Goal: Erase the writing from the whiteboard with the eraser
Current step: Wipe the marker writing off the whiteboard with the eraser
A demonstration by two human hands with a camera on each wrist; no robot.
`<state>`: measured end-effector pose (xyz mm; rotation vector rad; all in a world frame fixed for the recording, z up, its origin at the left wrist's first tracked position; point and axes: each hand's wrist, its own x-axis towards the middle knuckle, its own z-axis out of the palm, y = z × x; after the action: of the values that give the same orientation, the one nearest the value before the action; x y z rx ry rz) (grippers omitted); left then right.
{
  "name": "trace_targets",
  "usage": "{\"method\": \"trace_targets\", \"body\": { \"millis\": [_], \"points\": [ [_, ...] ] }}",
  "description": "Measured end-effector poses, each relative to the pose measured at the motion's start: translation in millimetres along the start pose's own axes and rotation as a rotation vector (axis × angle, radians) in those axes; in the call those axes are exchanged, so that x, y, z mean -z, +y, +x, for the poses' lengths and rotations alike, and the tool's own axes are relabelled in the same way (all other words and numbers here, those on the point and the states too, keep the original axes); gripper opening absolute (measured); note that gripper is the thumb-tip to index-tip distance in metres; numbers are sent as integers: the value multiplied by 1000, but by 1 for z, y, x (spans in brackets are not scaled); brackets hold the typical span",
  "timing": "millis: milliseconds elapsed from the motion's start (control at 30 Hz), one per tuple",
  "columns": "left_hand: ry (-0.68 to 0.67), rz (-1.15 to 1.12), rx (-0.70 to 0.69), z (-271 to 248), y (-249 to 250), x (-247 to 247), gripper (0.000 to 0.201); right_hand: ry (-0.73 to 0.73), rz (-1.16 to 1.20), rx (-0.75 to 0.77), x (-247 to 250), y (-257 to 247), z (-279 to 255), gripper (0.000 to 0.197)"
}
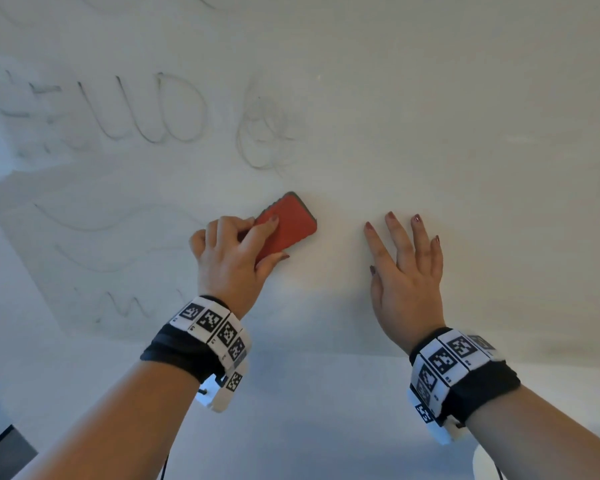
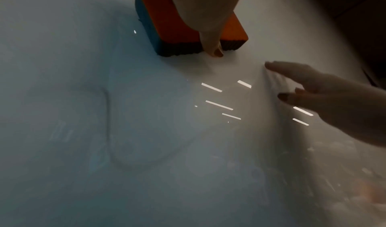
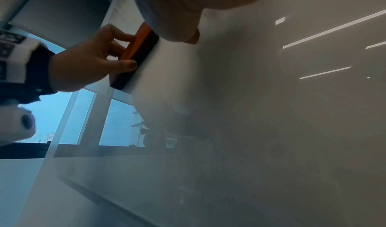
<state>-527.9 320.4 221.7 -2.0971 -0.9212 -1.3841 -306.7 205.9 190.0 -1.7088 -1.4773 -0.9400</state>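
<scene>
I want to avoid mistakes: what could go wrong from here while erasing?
1. The left hand grips only one end of the red eraser, so its grip may slip or press unevenly.
2. The faint writing lies up and left; strokes here would miss it.
3. The right hand, fingers spread on the whiteboard, could smudge it.

The red rectangular foam eraser (image 1: 288, 225) lies flat against the white whiteboard (image 1: 430, 116), near its middle. The left hand (image 1: 231, 258) sits on the eraser's near left end. The right hand (image 1: 407, 268) rests on the board to the right of the eraser, apart from it. Faint grey handwriting (image 1: 174, 109) lies far and left of the eraser; more wavy strokes lie directly left of the left hand.
</scene>
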Motion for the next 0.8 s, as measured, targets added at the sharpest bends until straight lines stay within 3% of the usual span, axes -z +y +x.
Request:
{"method": "trace_targets", "body": {
  "millis": [167, 300, 400, 500, 600, 800],
  "points": [
    [-81, -24, -75, -52, 5, -19, 48, 6, 37, -33, -4, -5, -1, 73],
    [-202, 48, -178, -98, 12, -38, 65, 7, 44, -45, -5, -8, -1, 77],
    [-215, 74, -244, -105, 1, -42, 65, 6, 27, -34, -5, -7, 0, 78],
    [-150, 27, -205, -87, -10, -31, 59, -1, 15, -42, -6, -7, 0, 78],
    [-36, -30, -119, -44, -15, -12, 40, 16, 26, -60, -9, -11, 0, 73],
    [33, -36, -56, 31, -14, 9, 46, 75, 43, -114, -11, -23, 6, 64]
  ]
}}
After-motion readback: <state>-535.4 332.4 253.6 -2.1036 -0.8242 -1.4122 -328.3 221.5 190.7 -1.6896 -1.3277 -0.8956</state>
